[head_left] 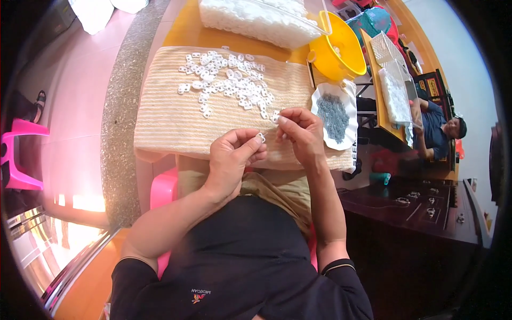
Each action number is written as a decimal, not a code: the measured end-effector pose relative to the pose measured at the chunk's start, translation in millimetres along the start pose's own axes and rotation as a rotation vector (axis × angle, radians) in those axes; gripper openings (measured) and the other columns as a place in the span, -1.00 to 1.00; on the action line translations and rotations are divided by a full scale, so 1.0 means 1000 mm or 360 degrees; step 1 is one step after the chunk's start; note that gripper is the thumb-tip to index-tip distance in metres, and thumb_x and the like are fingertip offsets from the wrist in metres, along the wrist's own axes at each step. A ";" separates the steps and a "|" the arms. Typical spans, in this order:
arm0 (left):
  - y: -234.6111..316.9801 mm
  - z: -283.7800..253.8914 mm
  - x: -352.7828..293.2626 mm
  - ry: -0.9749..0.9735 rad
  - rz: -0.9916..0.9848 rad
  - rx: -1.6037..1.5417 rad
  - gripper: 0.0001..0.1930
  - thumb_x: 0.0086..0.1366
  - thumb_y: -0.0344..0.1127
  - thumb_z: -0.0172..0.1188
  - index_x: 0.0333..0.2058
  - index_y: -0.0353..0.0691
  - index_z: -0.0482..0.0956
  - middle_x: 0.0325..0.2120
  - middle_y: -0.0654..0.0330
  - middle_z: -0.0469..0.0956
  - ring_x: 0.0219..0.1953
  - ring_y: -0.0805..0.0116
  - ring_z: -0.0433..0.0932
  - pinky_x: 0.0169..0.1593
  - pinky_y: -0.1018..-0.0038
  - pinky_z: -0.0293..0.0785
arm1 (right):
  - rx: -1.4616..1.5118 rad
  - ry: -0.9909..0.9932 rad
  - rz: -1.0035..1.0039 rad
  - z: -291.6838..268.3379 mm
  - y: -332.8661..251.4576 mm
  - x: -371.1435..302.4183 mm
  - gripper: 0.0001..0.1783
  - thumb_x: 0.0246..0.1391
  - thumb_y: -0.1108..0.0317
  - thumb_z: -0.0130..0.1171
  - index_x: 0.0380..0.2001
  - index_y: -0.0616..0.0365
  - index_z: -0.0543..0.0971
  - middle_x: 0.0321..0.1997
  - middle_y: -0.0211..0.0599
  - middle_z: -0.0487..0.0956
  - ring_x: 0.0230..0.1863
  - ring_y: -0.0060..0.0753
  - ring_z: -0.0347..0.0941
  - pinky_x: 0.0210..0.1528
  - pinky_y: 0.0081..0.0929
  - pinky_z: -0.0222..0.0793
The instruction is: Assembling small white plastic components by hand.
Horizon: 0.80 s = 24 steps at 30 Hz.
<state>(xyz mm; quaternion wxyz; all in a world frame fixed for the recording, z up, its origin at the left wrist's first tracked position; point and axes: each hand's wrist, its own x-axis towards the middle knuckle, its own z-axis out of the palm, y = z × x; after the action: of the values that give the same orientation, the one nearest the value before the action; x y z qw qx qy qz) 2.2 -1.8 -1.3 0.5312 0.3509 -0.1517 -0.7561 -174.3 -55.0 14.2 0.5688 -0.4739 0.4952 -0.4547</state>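
Note:
Between thumb and forefinger, my left hand [233, 154] pinches a small white plastic piece [261, 137] above the near part of the striped cloth [170, 125]. A little to the right, my right hand [301, 133] is closed on another small white plastic piece [274, 117] at its fingertips. The two hands are apart. Just beyond them, a loose spread of white plastic pieces with holes [234, 74] lies on the cloth. Close to the right hand stands a white wavy-rimmed dish [319, 97] holding many small grey parts [335, 118].
A clear bin [256, 24] full of white pieces stands at the back, beside a yellow basin [341, 50]. Farther right, a person [440, 128] sits by another table with a clear box [397, 98]. A pink stool [24, 154] is at the left.

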 end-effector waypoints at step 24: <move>-0.006 -0.002 0.003 -0.0006 0.0077 -0.0051 -0.85 0.26 -0.47 0.16 -0.20 -0.33 0.48 -0.38 0.15 0.57 -0.36 0.45 0.58 -0.24 0.59 0.57 | 0.0274 -0.0177 0.0067 0.001 0.027 -0.036 -0.77 0.03 0.57 0.21 -0.19 0.37 0.53 -0.35 -0.15 0.61 -0.43 -0.43 0.56 -0.34 -0.54 0.51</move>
<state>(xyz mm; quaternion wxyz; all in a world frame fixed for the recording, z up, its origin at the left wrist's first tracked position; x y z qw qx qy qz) -1.7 -2.0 -7.7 0.5545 0.3370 -0.1489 -0.7462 -175.4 -15.5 -7.7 0.6433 -0.4373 0.4319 -0.4565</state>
